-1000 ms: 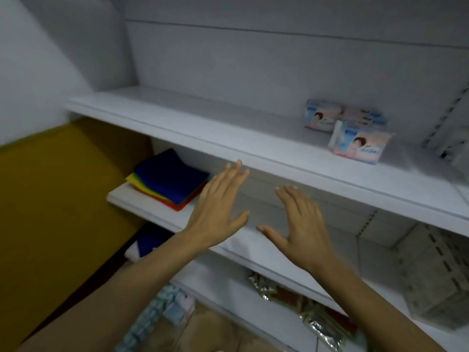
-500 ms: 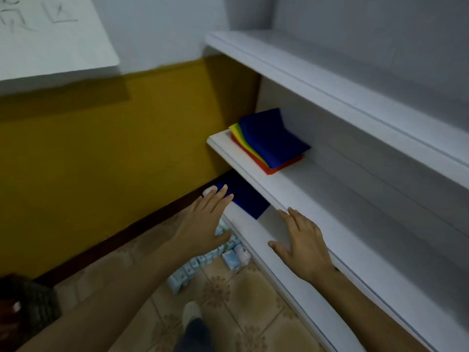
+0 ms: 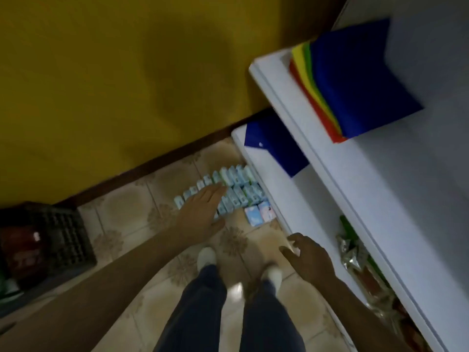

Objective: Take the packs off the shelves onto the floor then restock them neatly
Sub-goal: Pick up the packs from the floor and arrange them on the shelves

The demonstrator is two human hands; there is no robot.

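Both hands reach down empty toward the small pale-blue soft packs (image 3: 228, 191), lined up on the tiled floor (image 3: 127, 207) beside the white shelving (image 3: 299, 158).
Left hand (image 3: 200, 212) spread flat, right hand (image 3: 308, 257) loosely open; the packs look light and squashy, best pinched several together by their sides.

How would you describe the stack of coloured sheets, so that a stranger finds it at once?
Start at the white shelves on the right, beside the yellow wall. On the upper board, near its wall end, lies the stack. Its top sheet is dark blue, with green, yellow and red edges showing; the sheet below is blue alone.

Packs (image 3: 229, 191) on floor (image 3: 127, 217) beside shelves (image 3: 291, 199)
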